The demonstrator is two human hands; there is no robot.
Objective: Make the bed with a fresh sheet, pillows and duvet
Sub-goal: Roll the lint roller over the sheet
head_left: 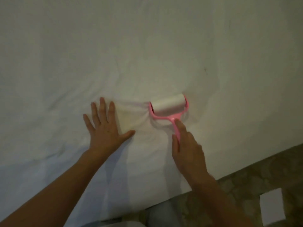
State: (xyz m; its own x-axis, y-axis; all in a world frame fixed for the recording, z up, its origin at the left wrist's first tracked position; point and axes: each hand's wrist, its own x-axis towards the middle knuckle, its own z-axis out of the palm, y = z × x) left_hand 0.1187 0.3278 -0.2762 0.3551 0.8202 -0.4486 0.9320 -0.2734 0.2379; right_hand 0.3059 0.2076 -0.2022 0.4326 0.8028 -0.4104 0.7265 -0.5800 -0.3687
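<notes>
White sheet spread flat on the bed

We see the white sheet [147, 46] covering the mattress to its near edge, mostly smooth, with shallow creases gathered around the pink lint roller [168, 106] resting on it.

A white paper sheet [271, 208] lies on the mottled brown floor [255, 174] at lower right.

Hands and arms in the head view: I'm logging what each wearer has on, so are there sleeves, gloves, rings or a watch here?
Nothing is worn on what shows. The left hand and right hand are bare, without gloves, and no ring shows, though the picture is a little blurred. Both forearms are bare to the picture's lower edge: no sleeve, watch or bracelet in view.
</notes>
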